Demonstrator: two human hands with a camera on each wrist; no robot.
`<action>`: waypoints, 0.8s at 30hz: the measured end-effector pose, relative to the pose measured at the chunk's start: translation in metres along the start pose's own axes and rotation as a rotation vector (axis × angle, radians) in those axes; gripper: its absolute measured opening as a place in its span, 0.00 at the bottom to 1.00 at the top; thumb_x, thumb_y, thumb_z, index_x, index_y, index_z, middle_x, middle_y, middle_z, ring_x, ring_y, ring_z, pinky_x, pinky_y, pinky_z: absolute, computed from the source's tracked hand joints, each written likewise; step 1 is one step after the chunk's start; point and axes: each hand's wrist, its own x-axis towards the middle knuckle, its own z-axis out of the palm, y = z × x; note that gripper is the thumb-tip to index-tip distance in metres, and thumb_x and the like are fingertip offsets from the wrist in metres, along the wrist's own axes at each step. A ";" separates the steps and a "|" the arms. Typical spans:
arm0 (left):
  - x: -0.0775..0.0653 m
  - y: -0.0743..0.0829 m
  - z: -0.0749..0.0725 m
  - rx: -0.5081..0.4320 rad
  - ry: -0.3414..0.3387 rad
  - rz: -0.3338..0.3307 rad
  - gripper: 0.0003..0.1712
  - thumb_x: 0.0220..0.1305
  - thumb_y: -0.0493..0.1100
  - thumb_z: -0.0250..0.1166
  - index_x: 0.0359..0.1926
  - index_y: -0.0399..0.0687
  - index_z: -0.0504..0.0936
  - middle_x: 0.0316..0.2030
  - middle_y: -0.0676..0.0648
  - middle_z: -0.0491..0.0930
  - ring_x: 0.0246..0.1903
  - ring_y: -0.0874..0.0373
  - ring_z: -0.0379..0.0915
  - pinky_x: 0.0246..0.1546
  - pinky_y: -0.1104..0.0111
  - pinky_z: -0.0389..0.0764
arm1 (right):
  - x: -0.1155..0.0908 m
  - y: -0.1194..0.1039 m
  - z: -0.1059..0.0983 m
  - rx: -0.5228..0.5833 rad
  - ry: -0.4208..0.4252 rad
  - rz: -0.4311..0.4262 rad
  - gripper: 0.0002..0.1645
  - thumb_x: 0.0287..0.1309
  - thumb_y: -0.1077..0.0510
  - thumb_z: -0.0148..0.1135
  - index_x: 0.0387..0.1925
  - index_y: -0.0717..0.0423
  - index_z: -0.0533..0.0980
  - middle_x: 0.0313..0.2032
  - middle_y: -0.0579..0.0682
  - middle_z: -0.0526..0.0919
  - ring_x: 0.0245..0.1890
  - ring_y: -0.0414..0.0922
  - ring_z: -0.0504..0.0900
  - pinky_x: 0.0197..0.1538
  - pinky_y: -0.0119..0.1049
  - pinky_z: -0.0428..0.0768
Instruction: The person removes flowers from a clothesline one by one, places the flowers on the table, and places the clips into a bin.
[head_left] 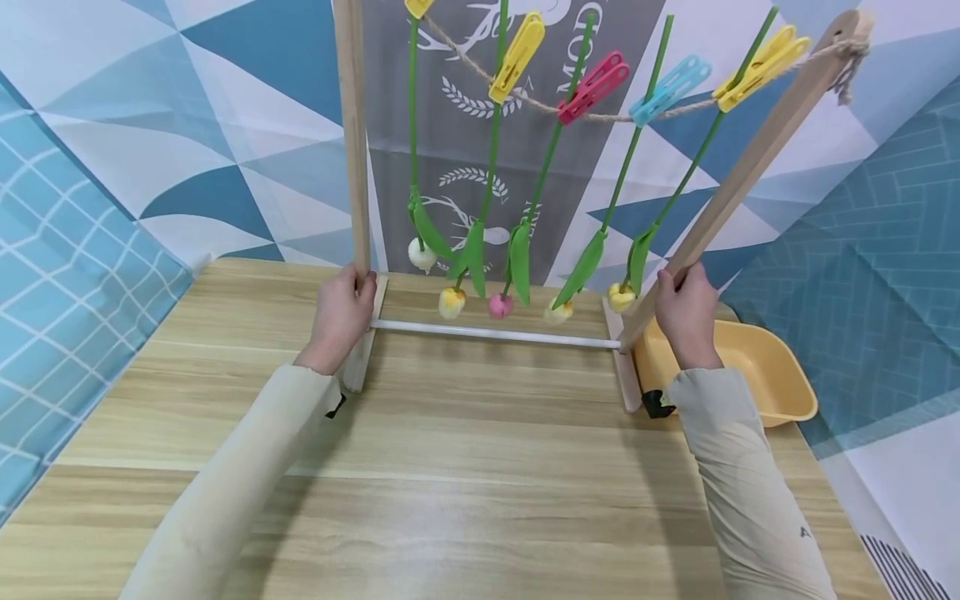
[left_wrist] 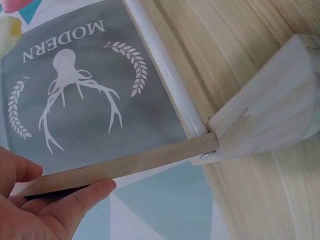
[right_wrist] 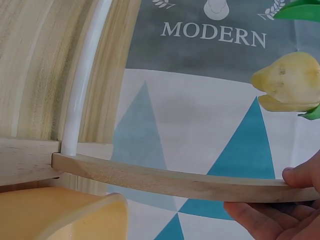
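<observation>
My left hand (head_left: 343,312) grips the left upright of a wooden rack (head_left: 354,150) low down, just above its foot. Across from it, my right hand (head_left: 686,315) holds the right post (head_left: 757,158) near the bottom, thumb on one side and fingers on the other. A white rod (head_left: 495,333) joins the two posts near the table. Between their upper parts sags a twine rope (head_left: 607,117). Several artificial tulips hang from it heads down, among them a pink tulip (head_left: 500,306) and a yellow tulip (right_wrist: 287,82). Yellow, red and blue clothespins (head_left: 596,87) clip their green stems to the rope.
An orange-yellow plastic basin (head_left: 772,367) stands on the wooden table (head_left: 465,500), right beside the rack's right foot (head_left: 628,383). Behind the rack rises a patterned backdrop (head_left: 262,125) with a grey printed panel.
</observation>
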 end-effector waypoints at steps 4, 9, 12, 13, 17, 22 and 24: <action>0.000 -0.001 0.001 0.002 0.003 -0.004 0.16 0.71 0.44 0.47 0.31 0.36 0.72 0.20 0.41 0.70 0.18 0.54 0.60 0.16 0.68 0.62 | 0.000 0.000 0.000 0.003 0.017 -0.010 0.26 0.70 0.49 0.41 0.57 0.67 0.63 0.43 0.68 0.74 0.45 0.61 0.79 0.40 0.52 0.79; 0.000 -0.004 0.000 -0.018 -0.014 -0.006 0.17 0.72 0.46 0.47 0.35 0.37 0.74 0.29 0.37 0.78 0.22 0.51 0.66 0.21 0.67 0.66 | 0.000 0.001 -0.001 0.031 0.011 -0.003 0.27 0.69 0.49 0.42 0.58 0.67 0.62 0.47 0.69 0.74 0.48 0.62 0.78 0.44 0.53 0.79; 0.000 -0.006 0.000 -0.053 -0.034 -0.008 0.18 0.71 0.48 0.47 0.38 0.37 0.74 0.37 0.35 0.80 0.26 0.48 0.69 0.25 0.64 0.69 | -0.001 0.001 -0.002 0.054 0.000 0.001 0.28 0.69 0.49 0.43 0.59 0.67 0.61 0.50 0.69 0.73 0.51 0.62 0.77 0.48 0.55 0.78; -0.001 -0.007 0.000 -0.068 -0.042 -0.011 0.18 0.71 0.49 0.47 0.40 0.37 0.74 0.40 0.35 0.80 0.29 0.47 0.72 0.27 0.62 0.72 | -0.002 0.002 -0.002 0.063 -0.003 0.002 0.28 0.69 0.49 0.43 0.59 0.67 0.61 0.51 0.69 0.73 0.51 0.61 0.76 0.49 0.54 0.78; -0.006 -0.008 -0.002 -0.126 -0.076 -0.031 0.22 0.71 0.50 0.47 0.53 0.37 0.71 0.52 0.34 0.75 0.50 0.41 0.74 0.45 0.52 0.77 | -0.006 0.004 -0.003 0.100 -0.019 0.021 0.33 0.67 0.44 0.45 0.63 0.63 0.59 0.54 0.66 0.72 0.53 0.58 0.75 0.52 0.52 0.77; -0.014 -0.005 -0.010 -0.197 -0.093 -0.065 0.29 0.70 0.50 0.47 0.66 0.41 0.60 0.62 0.37 0.66 0.60 0.41 0.66 0.56 0.50 0.71 | -0.017 0.010 -0.006 0.118 -0.010 0.062 0.38 0.64 0.38 0.46 0.67 0.56 0.57 0.55 0.61 0.72 0.53 0.53 0.75 0.50 0.43 0.77; -0.017 -0.003 -0.014 -0.208 -0.091 -0.074 0.31 0.70 0.51 0.47 0.67 0.41 0.58 0.63 0.37 0.65 0.61 0.42 0.65 0.57 0.51 0.69 | -0.021 0.012 -0.008 0.104 0.000 0.060 0.38 0.63 0.37 0.46 0.66 0.56 0.59 0.55 0.60 0.74 0.52 0.51 0.76 0.47 0.38 0.76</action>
